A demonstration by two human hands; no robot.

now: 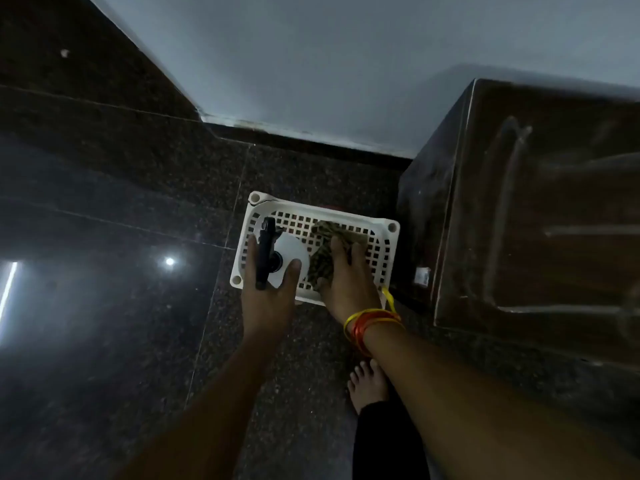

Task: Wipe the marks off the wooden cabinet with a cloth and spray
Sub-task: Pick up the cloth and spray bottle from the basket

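The spray bottle (277, 258) is standing upright in the left end of a white perforated basket (381, 251) that is sitting on the dark speckled floor (173, 188); seen from above, its black trigger head is running with its long axis front to back, nozzle end pointing away from the person toward the wall (311, 64). The bottle body is showing as a white disc under the black head. The cloth (325, 258) is lying crumpled in the basket's right half, patterned in dull green and brown, its long axis running roughly from the near left to the far right. The left hand (268, 299) is reaching around the bottle, fingers spread moderately wide, thumb touching the white body, not yet clearly closing. The right hand (346, 275) is resting on the cloth with fingers extended and slightly bent; red and yellow threads are circling its wrist. The wooden cabinet (536, 220) is standing just beside the basket on the right, pale smeared marks showing on its dark door.
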